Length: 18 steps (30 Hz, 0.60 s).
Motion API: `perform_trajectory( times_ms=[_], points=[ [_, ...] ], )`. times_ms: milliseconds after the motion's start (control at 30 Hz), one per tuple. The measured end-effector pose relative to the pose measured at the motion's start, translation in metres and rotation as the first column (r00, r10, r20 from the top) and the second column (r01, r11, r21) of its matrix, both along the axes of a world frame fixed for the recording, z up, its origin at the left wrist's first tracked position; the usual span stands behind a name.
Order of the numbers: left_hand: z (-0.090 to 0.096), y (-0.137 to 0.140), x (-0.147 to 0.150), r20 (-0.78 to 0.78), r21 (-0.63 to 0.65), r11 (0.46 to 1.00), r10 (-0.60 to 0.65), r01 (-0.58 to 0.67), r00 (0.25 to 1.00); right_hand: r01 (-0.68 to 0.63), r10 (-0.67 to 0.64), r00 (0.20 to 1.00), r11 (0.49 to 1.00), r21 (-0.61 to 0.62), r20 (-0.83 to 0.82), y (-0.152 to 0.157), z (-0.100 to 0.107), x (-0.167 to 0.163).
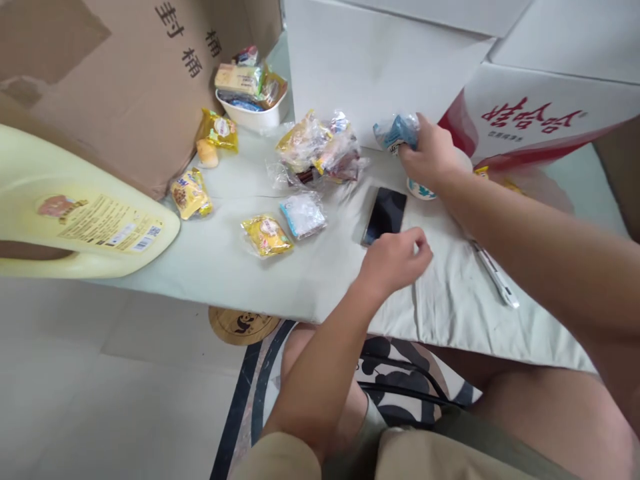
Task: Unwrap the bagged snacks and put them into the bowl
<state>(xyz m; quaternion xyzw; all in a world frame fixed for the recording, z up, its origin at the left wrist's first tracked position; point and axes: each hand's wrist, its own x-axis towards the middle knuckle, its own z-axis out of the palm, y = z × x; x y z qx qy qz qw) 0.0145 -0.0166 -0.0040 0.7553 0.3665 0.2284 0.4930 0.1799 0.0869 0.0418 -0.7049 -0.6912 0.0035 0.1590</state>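
My right hand grips a blue, clear-edged snack packet in front of the white box. Just under that hand stands a paper tub with a blue-green pattern, partly hidden by my forearm. My left hand is closed with its fingers curled and nothing visible in them, close to the lower end of a black phone. Left of the phone lie a white-and-blue packet and a yellow packet. Behind them is a heap of wrapped snacks.
A white tub full of snacks stands by a cardboard box. More yellow packets lie near it. At left is a big pale-yellow jug. White cartons line the back. A white box cutter lies under my right forearm.
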Motion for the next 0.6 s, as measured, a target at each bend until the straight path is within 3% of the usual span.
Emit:
perform_trajectory(
  times_ms=[100,200,267,300,367,433,500,600],
  points=[
    [0.0,-0.004,0.005,0.225,-0.137,0.985,0.131,-0.102,0.966,0.119,-0.12,0.993,0.984,0.132,-0.004,-0.084,0.013,-0.004],
    [-0.004,-0.02,0.02,0.475,-0.306,0.944,0.041,0.122,0.879,0.2,-0.189,0.98,0.949,0.243,-0.069,-0.169,-0.007,-0.007],
    [-0.01,-0.031,0.035,0.557,-0.368,0.889,-0.024,0.273,0.83,0.153,-0.112,0.981,0.95,0.274,-0.159,-0.21,-0.031,-0.007],
    [-0.014,-0.036,0.042,0.565,-0.398,0.867,-0.025,0.299,0.825,0.093,-0.037,0.98,0.953,0.287,-0.195,-0.225,-0.043,-0.005],
    [-0.022,-0.04,0.054,0.535,-0.467,0.853,0.063,0.232,0.843,-0.012,0.097,0.956,0.956,0.294,-0.278,-0.245,-0.064,0.005],
    [-0.029,-0.036,0.06,0.463,-0.519,0.842,0.13,0.149,0.877,-0.007,0.124,0.932,0.946,0.325,-0.341,-0.256,-0.078,0.024],
    [-0.036,-0.029,0.06,0.384,-0.515,0.856,0.183,0.046,0.905,0.124,0.0,0.935,0.936,0.328,-0.354,-0.263,-0.086,0.049],
    [-0.045,-0.018,0.057,0.24,-0.346,0.932,0.194,-0.103,0.951,0.353,-0.305,0.919,0.918,0.179,-0.249,-0.269,-0.093,0.087]
  ],
)
